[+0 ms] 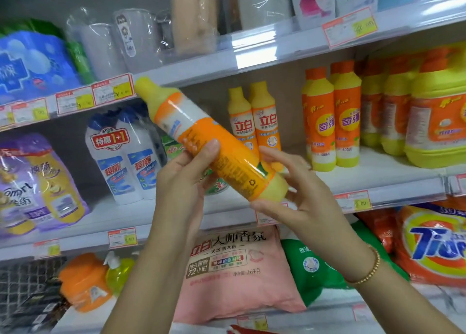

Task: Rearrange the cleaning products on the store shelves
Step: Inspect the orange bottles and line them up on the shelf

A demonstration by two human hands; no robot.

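I hold a yellow bottle with an orange label point(201, 134) tilted in front of the middle shelf, cap pointing up-left, base down-right. My left hand point(186, 177) grips its middle from below, thumb on the label. My right hand point(295, 187) holds the base end, fingers curled around it. Two matching yellow-orange bottles point(254, 122) stand upright on the middle shelf point(378, 180) just behind.
A twin pack of white bottles point(126, 154) and purple-yellow softener pouches point(37, 185) stand left on the middle shelf. Orange-labelled yellow bottles point(332, 122) and a large jug point(438, 122) stand right. Below lie a pink detergent bag point(237, 270), green bag point(315, 265) and Tide bag point(433, 245).
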